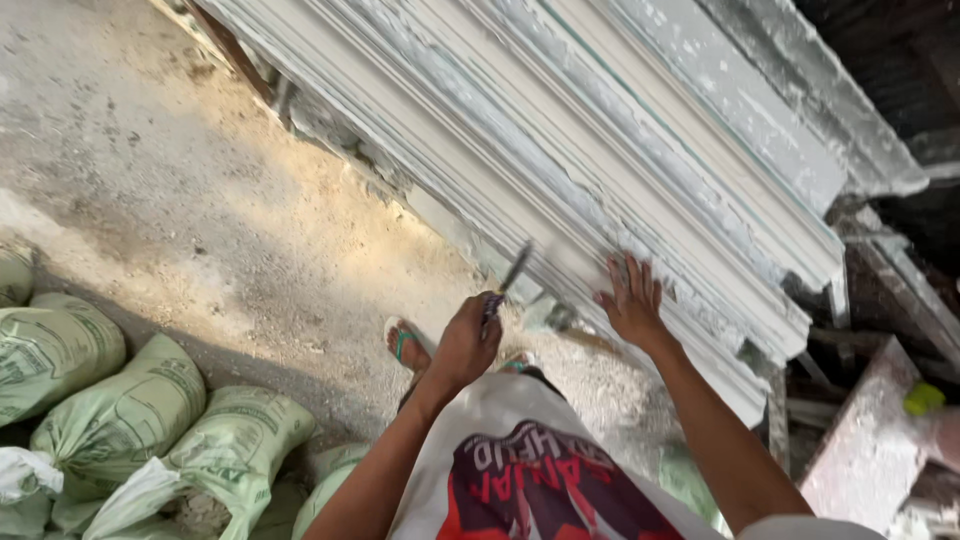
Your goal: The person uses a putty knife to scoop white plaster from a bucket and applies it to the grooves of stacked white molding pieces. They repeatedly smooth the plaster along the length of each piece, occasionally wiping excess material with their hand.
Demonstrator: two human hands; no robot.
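Against the stack of long white mouldings [600, 130] that runs slantwise across the head view, your right hand [632, 300] lies flat on the near end of the top pieces, fingers spread and pressing on the stepped face. Your left hand [465, 345] hangs just beside the stack's lower edge, its fingers curled tight round the handle of a thin blade tool [512, 272], whose tip points up at the mouldings and comes close to them; whether it touches, you cannot tell, as it is blurred.

Judge the mouldings as plaster castings: stiff, long and probably heavy for their thickness, yet brittle. Their edges look chipped and crusted with dried white splashes, so the thin lips would likely break under a knock or a twist. Dust on the faces may make them slippery. If you take hold, favour the thick back and the flat underside rather than the fine stepped lip, and support the length rather than one end, since a long piece could snap under its own weight.

Below the stack, your foot in a green sandal [402, 345] stands on the dusty concrete floor [150, 150]. Well away from the stack to the left, pale green sacks [120, 410] lie piled together.
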